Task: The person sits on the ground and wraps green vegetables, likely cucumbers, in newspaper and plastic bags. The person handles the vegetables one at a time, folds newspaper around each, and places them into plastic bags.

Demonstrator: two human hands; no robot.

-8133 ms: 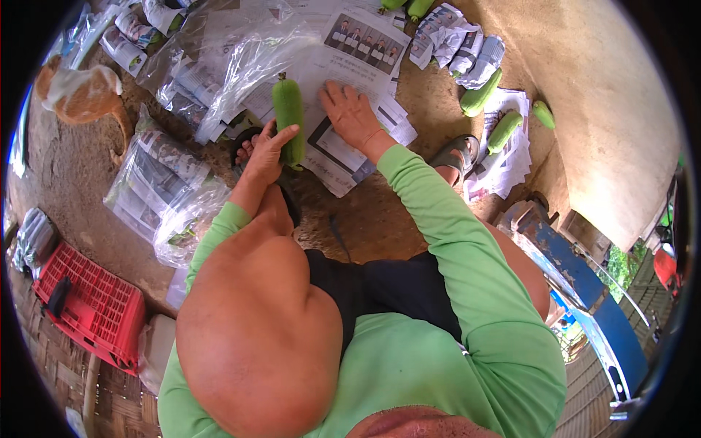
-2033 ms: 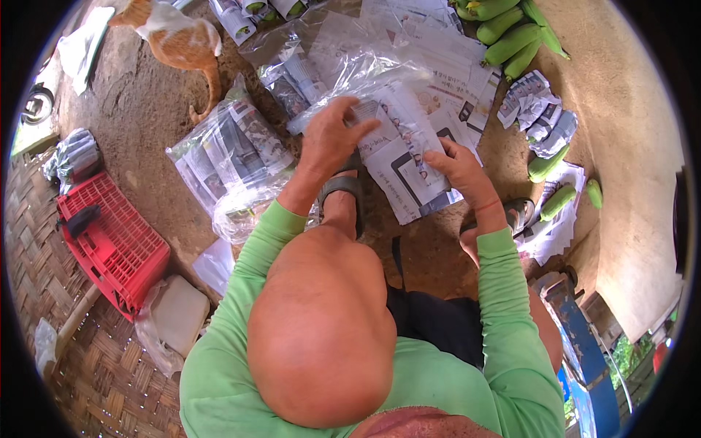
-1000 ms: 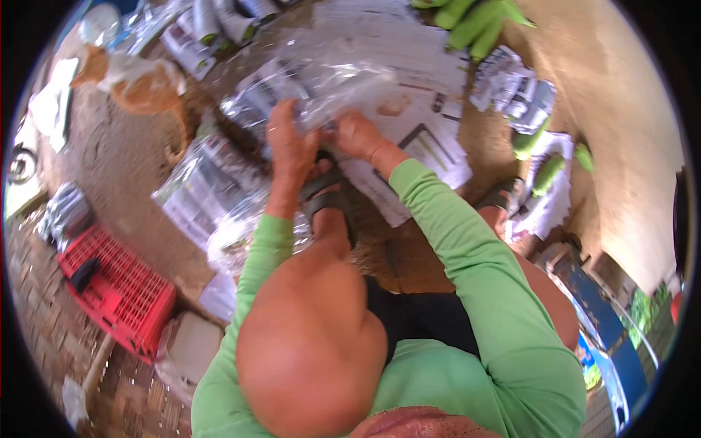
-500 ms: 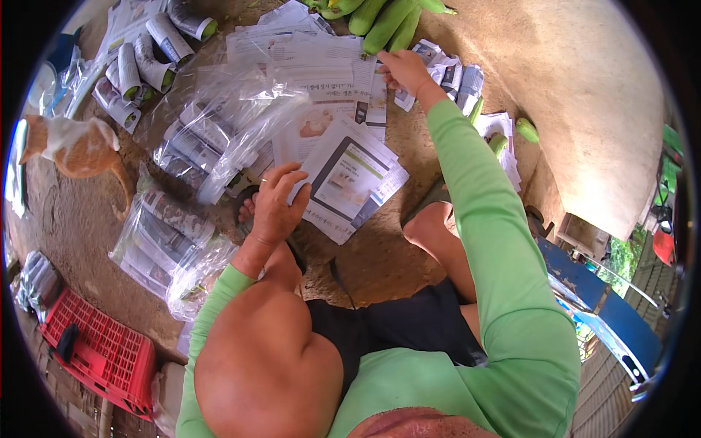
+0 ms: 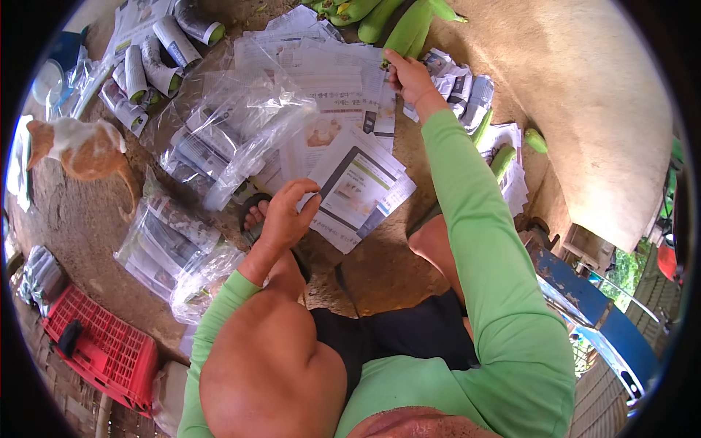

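On brown floor (image 5: 80, 212), left hand (image 5: 287, 217) half-open at newspaper sheet (image 5: 358, 188), right hand (image 5: 412, 77) pinching luffa gourd (image 5: 411, 31) tip near 1 o'clock, where a hard tug could roll neighbouring gourds (image 5: 375, 20).

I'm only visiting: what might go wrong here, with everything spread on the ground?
The right hand is at the end of a green gourd lying beside others; moving it might set its neighbours rolling. The loose printed sheets beside the left hand could slip or crumple. The cat, close to a clear plastic bag, might step on it.
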